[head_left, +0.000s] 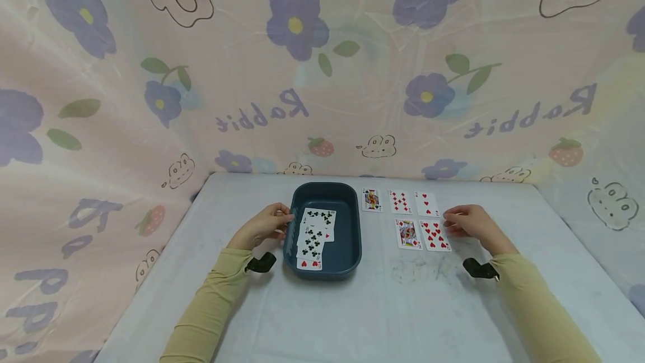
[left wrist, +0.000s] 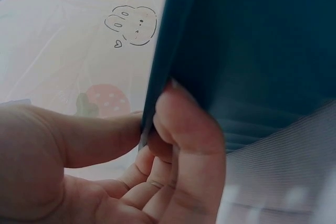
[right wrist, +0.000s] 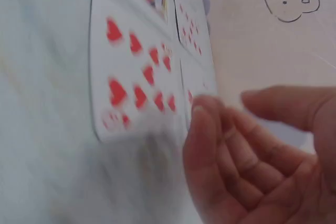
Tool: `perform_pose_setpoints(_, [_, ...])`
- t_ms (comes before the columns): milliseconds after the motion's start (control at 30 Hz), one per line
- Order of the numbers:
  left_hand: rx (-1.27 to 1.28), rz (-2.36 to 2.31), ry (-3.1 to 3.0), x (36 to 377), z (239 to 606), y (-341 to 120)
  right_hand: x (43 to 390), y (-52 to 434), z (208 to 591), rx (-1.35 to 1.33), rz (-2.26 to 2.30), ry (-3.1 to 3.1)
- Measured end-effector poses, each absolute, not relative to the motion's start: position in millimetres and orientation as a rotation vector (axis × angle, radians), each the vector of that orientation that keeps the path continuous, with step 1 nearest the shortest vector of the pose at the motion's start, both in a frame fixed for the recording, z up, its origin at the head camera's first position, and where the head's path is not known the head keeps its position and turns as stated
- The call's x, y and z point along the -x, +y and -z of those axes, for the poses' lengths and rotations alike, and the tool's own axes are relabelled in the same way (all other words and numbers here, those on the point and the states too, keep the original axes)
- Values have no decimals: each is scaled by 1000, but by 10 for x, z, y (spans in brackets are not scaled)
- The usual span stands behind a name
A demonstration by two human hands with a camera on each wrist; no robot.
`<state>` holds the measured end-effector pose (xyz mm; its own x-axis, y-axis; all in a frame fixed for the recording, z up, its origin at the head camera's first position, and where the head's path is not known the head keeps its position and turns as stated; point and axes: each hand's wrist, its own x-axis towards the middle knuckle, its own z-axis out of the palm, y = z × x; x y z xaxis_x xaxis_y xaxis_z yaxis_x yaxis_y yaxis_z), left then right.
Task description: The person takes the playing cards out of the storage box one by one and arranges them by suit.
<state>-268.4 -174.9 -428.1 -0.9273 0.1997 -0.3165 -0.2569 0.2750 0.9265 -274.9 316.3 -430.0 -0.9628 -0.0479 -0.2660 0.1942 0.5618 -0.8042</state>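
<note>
The dark blue tray [head_left: 353, 228] is sitting on the white tabletop [head_left: 353, 307], near its far edge, and everything else is placed around it. The left hand [head_left: 262, 226] is pinching the tray's left rim: the left wrist view is showing the thumb [left wrist: 100, 135] pressing the outside of the wall while the curled fingers [left wrist: 189, 145] are hooking over it from inside. Inside the tray, a loose, overlapping pile of cards [head_left: 314, 237] is lying face up, mostly clubs with a red card at the near end.

To the right of the tray, five more cards are lying face up in two rows. In the far row, a face card [head_left: 372, 200] is lying just beside the tray's far right corner, then a diamonds card [head_left: 400, 201], then a low hearts card [head_left: 426, 204]. In the near row, a red face card [head_left: 407, 233] and a hearts card [head_left: 435, 235] are lying side by side.

The right hand [head_left: 471, 223] is hovering just right of the hearts card, its fingers [right wrist: 210, 145] loosely bent and gripping nothing; I cannot tell whether the fingertips are touching a card. The two hands are well apart, one on each side of the tray. Both forearms are wearing yellow-beige sleeves [head_left: 211, 307].
</note>
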Motion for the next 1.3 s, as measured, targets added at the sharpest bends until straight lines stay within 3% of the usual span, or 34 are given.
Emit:
perform_pose_setpoints(267, [52, -1703, 2169, 2679, 4276, -1753, 2735, 3059, 4396, -56, 1663, 2223])
perform_pose_setpoints(600, [63, -1693, 2186, 2676, 4285, -1744, 2703, 3074, 4439, -46, 1693, 2180])
perform_pose_setpoints(833, [54, -1702, 2180, 2674, 4266, -1760, 2724, 3011, 4234, 62, 1680, 2252])
perform_pose_setpoints(1300, [65, -1688, 2183, 2676, 4267, -1732, 3083, 1730, 3504, 459, 1545, 2236])
